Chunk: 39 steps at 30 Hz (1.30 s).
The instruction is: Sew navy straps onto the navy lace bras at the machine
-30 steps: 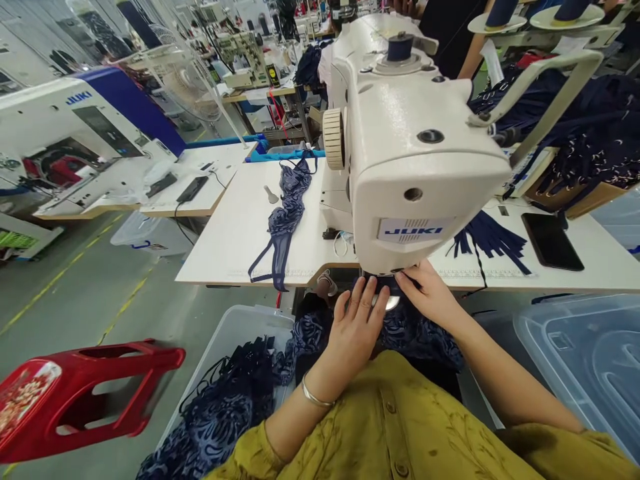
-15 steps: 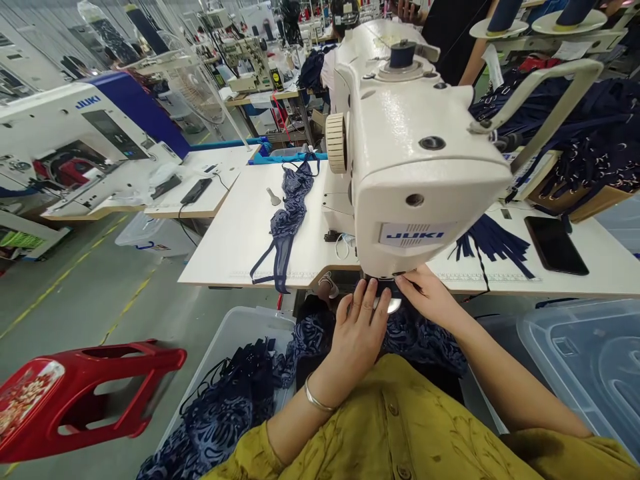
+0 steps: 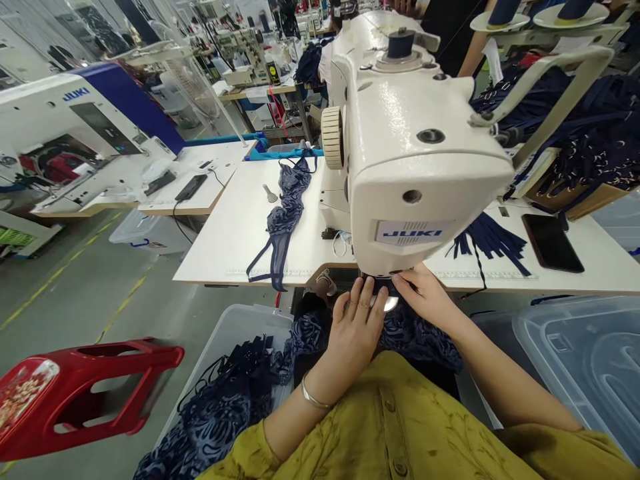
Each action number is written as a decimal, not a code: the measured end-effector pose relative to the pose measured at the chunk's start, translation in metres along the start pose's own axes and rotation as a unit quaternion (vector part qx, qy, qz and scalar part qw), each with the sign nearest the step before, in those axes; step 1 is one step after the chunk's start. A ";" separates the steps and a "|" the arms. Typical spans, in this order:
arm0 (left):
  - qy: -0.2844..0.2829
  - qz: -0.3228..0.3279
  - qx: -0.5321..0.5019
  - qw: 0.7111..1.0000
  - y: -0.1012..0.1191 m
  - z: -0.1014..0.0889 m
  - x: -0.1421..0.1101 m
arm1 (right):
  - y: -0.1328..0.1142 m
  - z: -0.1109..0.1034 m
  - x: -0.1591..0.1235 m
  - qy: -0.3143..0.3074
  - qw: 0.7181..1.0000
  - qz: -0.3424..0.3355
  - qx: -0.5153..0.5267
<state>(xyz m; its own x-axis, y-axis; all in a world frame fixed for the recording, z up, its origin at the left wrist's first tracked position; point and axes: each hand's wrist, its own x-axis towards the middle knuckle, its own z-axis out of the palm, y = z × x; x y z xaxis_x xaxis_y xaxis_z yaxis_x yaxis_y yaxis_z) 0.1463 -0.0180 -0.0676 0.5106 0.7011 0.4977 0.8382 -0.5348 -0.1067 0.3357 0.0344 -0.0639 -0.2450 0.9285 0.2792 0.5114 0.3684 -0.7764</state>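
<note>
My left hand (image 3: 356, 321), a bangle at its wrist, lies palm down at the front of the white sewing machine (image 3: 430, 173). Its fingers are stretched out and a little apart, with the tips on dark navy fabric (image 3: 381, 285) under the machine head. My right hand (image 3: 425, 295) is closed at the fabric's right side, thumb and fingers together on its edge. The head hides the needle and part of the fingertips. Patterned navy lace (image 3: 417, 340) hangs below my hands into my lap. A finished-looking navy bra (image 3: 291, 200) lies on the table to the left.
A clear bin (image 3: 227, 327) of navy lace garments (image 3: 215, 407) stands left of my lap; a red stool (image 3: 100, 387) is beyond it. Right of the machine lie navy strips (image 3: 493, 240) and a phone (image 3: 553, 243). A clear lid (image 3: 580, 360) is at lower right. A person's arm (image 3: 473, 57) shows behind.
The view has shifted slightly, so everything sits a little further left and up. Both hands keep nearly the same place and pose at the machine.
</note>
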 end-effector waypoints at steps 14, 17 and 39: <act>0.001 -0.005 -0.003 1.000 0.001 0.000 -0.001 | -0.001 0.001 0.001 0.005 1.000 -0.001 -0.002; 0.007 -0.005 -0.005 1.000 0.001 0.001 -0.001 | -0.002 0.001 0.002 0.008 1.000 -0.005 -0.001; 0.047 -0.026 -0.008 0.999 -0.002 -0.002 0.001 | 0.040 0.014 -0.026 0.008 1.000 0.016 -0.025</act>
<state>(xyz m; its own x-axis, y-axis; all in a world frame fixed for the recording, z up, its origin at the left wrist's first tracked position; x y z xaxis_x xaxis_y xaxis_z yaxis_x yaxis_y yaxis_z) 0.1447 -0.0173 -0.0650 0.4448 0.6815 0.5811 0.8599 -0.5064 -0.0643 0.3513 0.0239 -0.1104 -0.2147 0.9402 0.2646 0.5598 0.3404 -0.7555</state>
